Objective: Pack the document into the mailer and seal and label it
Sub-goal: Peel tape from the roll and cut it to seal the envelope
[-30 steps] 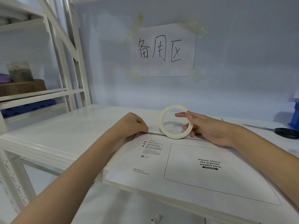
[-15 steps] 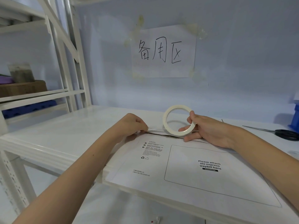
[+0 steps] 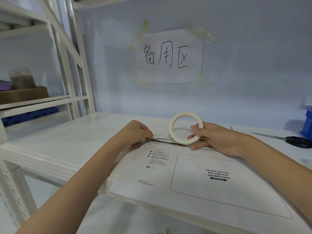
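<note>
A white mailer (image 3: pixel 194 188) lies flat on the white table (image 3: pixel 67 142), printed side up with a waybill box. Its far edge shows a dark gap along the opening. My right hand (image 3: pixel 217 139) grips a white tape roll (image 3: pixel 173 132) upright just above that far edge, fingers through the ring. A short strip of tape runs from the roll to the left. My left hand (image 3: pixel 136 132) pinches the strip's end (image 3: pixel 158 136) at the mailer's far left corner. The document is not visible.
Black-handled scissors (image 3: pixel 295 141) lie on the table at the far right, next to a blue bin (image 3: pixel 307 125). A paper sign (image 3: pixel 169 55) is taped to the wall ahead. White metal shelving (image 3: pixel 55 68) with boxes stands at the left.
My right hand has shifted its hold on the roll, thumb and fingers now through the ring, and lifted it slightly. The left hand stays at the mailer's corner with the tape end.
</note>
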The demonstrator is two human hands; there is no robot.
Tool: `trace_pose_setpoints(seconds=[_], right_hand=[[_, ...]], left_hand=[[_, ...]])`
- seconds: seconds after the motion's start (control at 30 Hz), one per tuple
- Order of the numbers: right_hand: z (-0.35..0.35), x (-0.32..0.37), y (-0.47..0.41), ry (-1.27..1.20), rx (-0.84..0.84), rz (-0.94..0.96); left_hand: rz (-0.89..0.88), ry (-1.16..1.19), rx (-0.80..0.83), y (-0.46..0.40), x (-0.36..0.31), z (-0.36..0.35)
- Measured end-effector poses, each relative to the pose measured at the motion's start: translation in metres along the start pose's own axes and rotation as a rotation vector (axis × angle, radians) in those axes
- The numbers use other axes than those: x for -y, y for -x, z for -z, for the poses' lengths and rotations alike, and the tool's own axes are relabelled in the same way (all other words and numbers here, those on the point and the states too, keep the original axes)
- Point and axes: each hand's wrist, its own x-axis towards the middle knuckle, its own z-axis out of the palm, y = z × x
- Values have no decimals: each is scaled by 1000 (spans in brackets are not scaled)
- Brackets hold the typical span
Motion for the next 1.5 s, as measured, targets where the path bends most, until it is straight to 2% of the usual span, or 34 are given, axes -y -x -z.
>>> trace_pose_setpoints(seconds=[0.63, 1.5], right_hand=[[-8, 10, 3, 201, -16, -31], [-12, 16, 9, 221, -18, -42]], left_hand=[[9, -94, 3, 0, 3, -1], [-11, -168, 38, -6, 10, 3]])
